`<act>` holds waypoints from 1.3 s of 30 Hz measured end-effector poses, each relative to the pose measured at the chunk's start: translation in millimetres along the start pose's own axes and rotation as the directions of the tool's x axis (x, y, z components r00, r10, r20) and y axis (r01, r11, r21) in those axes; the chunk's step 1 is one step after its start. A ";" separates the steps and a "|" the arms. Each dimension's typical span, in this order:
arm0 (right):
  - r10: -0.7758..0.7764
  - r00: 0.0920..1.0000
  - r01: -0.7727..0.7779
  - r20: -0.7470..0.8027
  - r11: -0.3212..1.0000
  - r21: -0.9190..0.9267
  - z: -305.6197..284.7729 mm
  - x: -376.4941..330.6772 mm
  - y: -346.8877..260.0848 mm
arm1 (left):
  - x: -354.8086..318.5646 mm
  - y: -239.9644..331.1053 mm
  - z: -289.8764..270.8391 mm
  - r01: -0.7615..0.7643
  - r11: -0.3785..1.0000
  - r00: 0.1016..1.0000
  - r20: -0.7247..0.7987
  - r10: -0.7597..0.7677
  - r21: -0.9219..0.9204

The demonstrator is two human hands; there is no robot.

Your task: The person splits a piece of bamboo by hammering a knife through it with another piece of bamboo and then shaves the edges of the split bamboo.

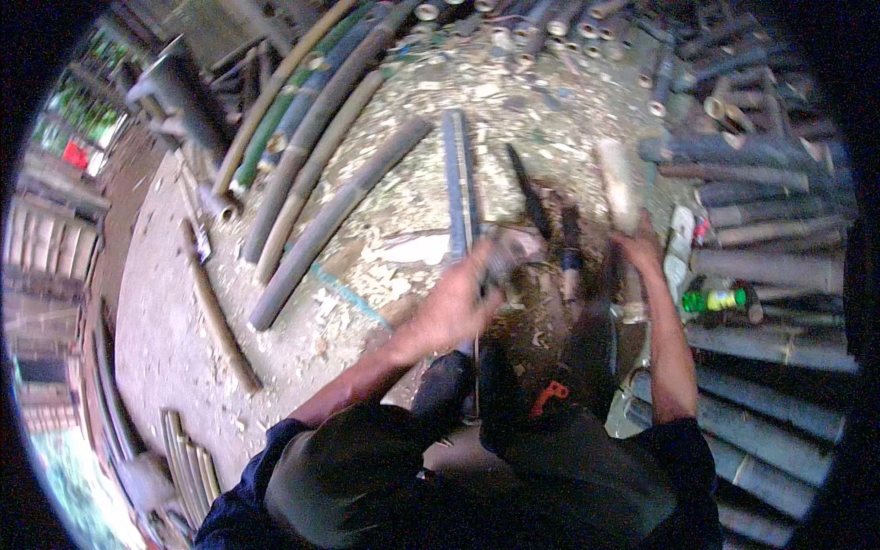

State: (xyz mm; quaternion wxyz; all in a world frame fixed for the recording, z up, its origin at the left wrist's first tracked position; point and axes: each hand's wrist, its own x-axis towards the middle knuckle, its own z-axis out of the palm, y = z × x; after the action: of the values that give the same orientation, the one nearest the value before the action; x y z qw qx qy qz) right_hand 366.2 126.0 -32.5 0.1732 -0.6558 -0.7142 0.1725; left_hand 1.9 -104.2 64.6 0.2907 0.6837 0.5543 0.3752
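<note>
I see L hand clasping blurred grey obj., prob. steadying it. R hand grips pale cylinder by near end, prob. for reach.

L hand fingers abt blurred grey obj.; R hand fingers round near end of pale cyl.. Dark pole fwd of L fingers; green btl. right of R fingers.
</note>
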 end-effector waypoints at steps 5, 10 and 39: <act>-0.161 0.987 0.154 0.027 0.869 -0.470 14.0 -29.6 -58.5 | 0.3 -61.1 -76.5 0.050 0.996 0.987 -0.158 -0.037 0.077; -0.126 0.934 0.154 0.334 0.986 -0.059 72.3 -45.5 -70.9 | -9.2 -91.2 -91.3 -0.196 0.858 0.965 0.247 0.084 0.474; -0.086 0.805 -0.517 0.587 0.382 0.766 78.1 -214.8 -210.9 | -44.0 -117.9 67.9 0.514 0.680 0.813 0.043 -0.581 -0.524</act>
State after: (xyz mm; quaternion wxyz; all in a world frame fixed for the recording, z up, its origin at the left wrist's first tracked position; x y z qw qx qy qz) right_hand 161.4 -106.4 -5.9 0.2650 -0.4703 -0.4242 0.7271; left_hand -9.6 -120.4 -77.0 0.5247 0.3583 0.6301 0.4464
